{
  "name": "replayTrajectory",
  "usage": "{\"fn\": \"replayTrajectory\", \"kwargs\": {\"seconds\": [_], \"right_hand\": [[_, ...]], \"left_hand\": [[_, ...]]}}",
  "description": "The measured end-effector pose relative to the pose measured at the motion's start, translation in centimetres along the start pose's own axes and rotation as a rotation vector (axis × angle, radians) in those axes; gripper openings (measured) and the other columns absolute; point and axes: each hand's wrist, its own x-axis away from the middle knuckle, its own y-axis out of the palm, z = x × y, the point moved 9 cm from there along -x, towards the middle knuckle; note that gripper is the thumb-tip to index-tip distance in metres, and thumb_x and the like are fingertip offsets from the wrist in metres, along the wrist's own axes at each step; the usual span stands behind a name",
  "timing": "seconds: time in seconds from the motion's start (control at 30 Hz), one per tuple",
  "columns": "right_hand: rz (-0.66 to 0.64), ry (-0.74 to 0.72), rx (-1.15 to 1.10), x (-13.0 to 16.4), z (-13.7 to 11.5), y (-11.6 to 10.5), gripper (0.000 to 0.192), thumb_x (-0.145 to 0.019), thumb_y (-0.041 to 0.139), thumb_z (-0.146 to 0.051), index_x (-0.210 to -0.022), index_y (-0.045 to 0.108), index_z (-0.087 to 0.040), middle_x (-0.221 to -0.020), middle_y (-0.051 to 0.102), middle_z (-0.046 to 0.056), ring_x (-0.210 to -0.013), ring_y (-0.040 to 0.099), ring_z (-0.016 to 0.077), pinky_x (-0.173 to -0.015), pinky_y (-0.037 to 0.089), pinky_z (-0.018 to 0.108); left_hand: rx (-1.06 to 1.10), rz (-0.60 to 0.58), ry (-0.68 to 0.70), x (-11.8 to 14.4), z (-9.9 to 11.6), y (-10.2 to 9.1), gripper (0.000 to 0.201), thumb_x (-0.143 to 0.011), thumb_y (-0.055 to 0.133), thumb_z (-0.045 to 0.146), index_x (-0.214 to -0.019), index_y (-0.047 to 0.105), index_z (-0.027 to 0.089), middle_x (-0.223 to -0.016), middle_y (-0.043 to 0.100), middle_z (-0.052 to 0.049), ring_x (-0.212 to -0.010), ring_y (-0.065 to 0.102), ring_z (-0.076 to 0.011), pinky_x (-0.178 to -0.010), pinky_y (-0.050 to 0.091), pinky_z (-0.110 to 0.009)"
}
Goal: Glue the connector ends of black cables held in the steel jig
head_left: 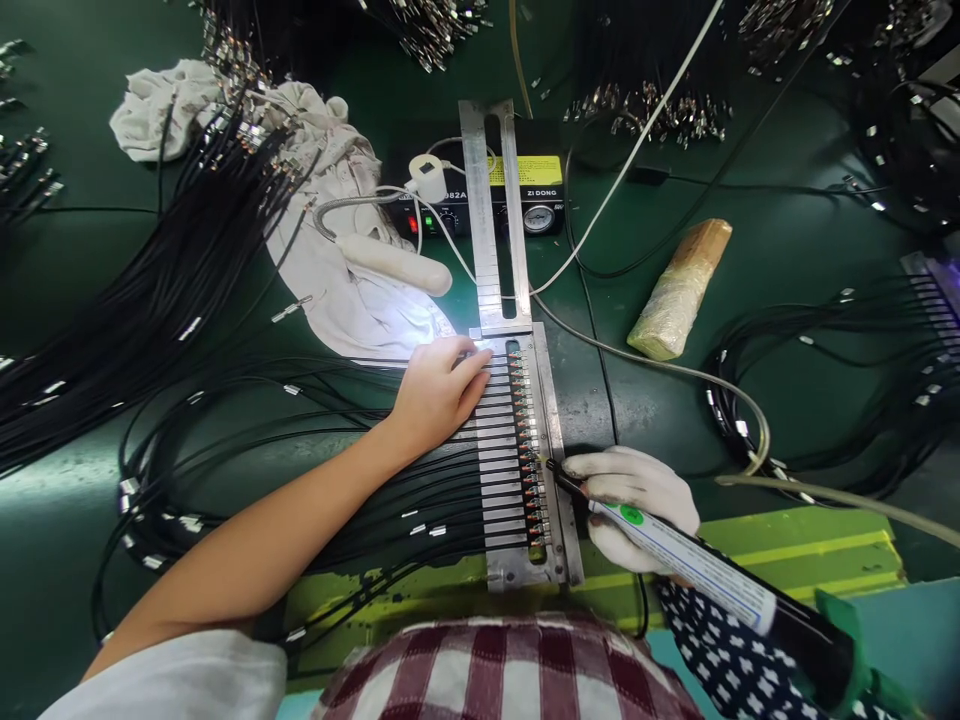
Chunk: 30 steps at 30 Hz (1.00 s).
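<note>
A metal jig (504, 450) lies in front of me, with several black cables (442, 478) side by side across it and their metal-tipped ends in a row along its right part. My left hand (439, 390), bare, rests at the jig's upper left edge with thumb and fingers bent together on a black cable; the exact grip is partly hidden. My right hand (637, 500), in a white glove, is wrapped round a dispensing syringe (690, 565) with a white label and a green end. The syringe's black nozzle (559, 472) points at the cable ends midway down the row.
Behind the jig stands a black dispenser controller (540, 195) with a gauge, crossed by a slotted metal bar (484, 215). A lit white lamp (394, 262) lies on white cloth (337, 290). Cable bundles (157, 290) fill the left; a wrapped block (679, 295) and hose (675, 365) lie right.
</note>
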Motion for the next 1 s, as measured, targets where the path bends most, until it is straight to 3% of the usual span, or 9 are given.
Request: {"fn": "replayTrajectory", "kwargs": {"seconds": [0.2, 0.77, 1.0], "right_hand": [[-0.028, -0.034, 0.014, 0.2, -1.6, 0.0, 0.016, -0.079, 0.060, -0.022, -0.094, 0.062, -0.019, -0.088, 0.076, 0.011, -0.078, 0.075, 0.0209, -0.064, 0.058, 0.031], [-0.078, 0.020, 0.078, 0.2, -0.8, 0.8, 0.014, -0.078, 0.061, -0.022, -0.091, 0.061, -0.021, -0.089, 0.077, 0.009, -0.079, 0.075, 0.0189, -0.071, 0.057, 0.028], [-0.063, -0.014, 0.039, 0.1, -1.2, 0.7, 0.014, -0.076, 0.061, -0.020, -0.090, 0.061, -0.020, -0.088, 0.077, 0.009, -0.077, 0.075, 0.0188, -0.066, 0.056, 0.028]], "left_hand": [[-0.005, -0.016, -0.002, 0.2, -0.1, 0.2, 0.029, -0.096, 0.046, 0.029, -0.113, 0.065, 0.017, -0.109, 0.063, -0.013, -0.100, 0.059, -0.0261, -0.079, 0.046, -0.039], [0.001, -0.018, 0.000, 0.1, -0.2, 0.2, 0.030, -0.097, 0.044, 0.030, -0.114, 0.065, 0.018, -0.109, 0.063, -0.013, -0.100, 0.059, -0.0261, -0.080, 0.047, -0.039], [0.007, -0.024, -0.012, 0.1, -0.1, 0.2, 0.029, -0.096, 0.045, 0.030, -0.114, 0.065, 0.018, -0.109, 0.063, -0.013, -0.100, 0.059, -0.0260, -0.080, 0.047, -0.039]]}}
